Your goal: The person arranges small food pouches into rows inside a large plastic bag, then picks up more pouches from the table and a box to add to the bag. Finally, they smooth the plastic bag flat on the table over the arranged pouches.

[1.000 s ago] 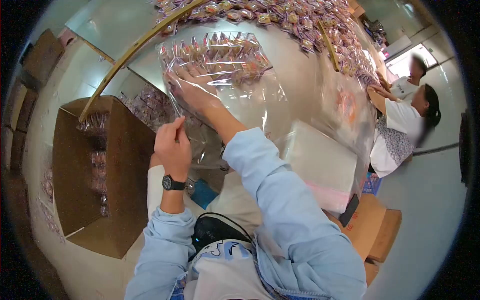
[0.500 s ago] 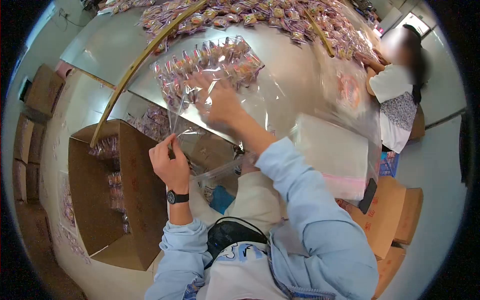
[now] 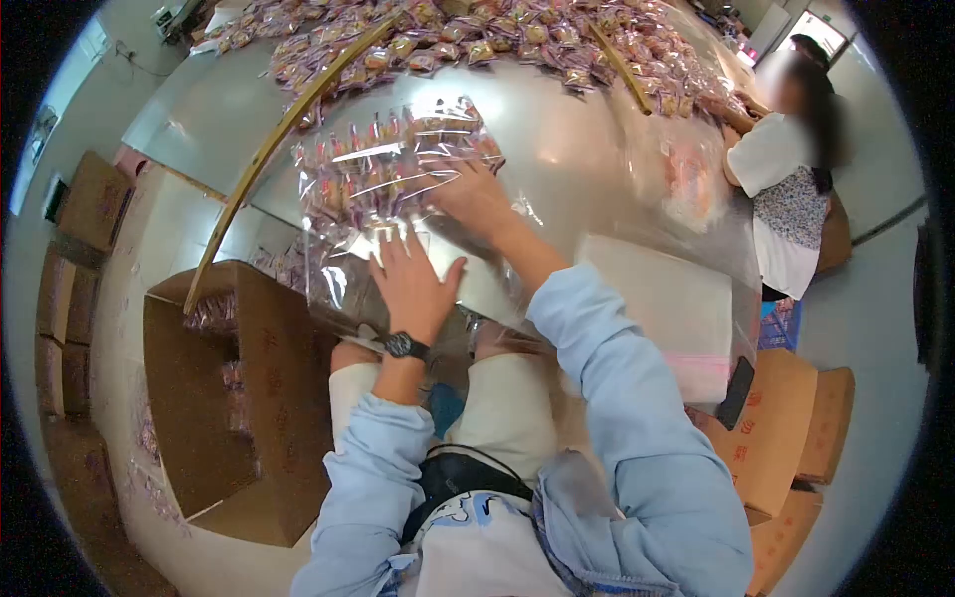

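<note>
A large clear plastic bag (image 3: 343, 267) lies on the metal table in front of me, its loose end drooping over the near edge. Rows of small wrapped snack packets (image 3: 383, 174) fill its far part. My left hand (image 3: 413, 284), a watch on its wrist, rests flat with fingers spread on the bag's unfilled near part. Fingers stretched out, my right hand (image 3: 476, 202) presses on the bag's near right side, beside the packets; its fingertips are partly lost in glare and blur.
Piled packets (image 3: 438, 40) cover the table's far side, between wooden strips (image 3: 269, 144). A stack of flat clear bags (image 3: 657, 298) lies to my right. An open carton (image 3: 288, 398) with packets stands at left. A co-worker (image 3: 781, 189) is at the far right.
My left hand has let go of the bag's raised mouth and moved right and up onto the film. My right hand has shifted right, and the bag now lies flatter.
</note>
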`<move>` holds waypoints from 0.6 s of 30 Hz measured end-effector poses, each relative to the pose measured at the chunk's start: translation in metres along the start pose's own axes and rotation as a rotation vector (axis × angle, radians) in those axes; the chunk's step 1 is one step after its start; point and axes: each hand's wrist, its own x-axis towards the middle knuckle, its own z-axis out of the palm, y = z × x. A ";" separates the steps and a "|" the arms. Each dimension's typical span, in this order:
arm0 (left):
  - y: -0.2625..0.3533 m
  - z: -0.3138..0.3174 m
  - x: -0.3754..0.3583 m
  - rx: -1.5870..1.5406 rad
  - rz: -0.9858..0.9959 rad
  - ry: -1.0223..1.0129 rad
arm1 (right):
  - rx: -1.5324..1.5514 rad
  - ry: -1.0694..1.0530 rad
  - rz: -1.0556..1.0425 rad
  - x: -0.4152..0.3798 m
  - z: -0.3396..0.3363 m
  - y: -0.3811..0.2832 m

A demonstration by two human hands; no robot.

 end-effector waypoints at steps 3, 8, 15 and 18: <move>-0.017 0.013 0.018 0.043 -0.065 -0.212 | -0.003 0.078 -0.061 -0.003 0.010 0.001; -0.028 0.012 0.020 0.083 -0.105 -0.399 | 0.082 -0.031 -0.046 0.014 0.007 -0.001; -0.035 0.016 0.025 0.065 -0.109 -0.468 | -0.014 0.278 -0.037 0.025 0.039 0.002; -0.037 0.021 0.025 0.051 -0.096 -0.455 | -0.026 0.303 0.012 0.026 0.059 0.001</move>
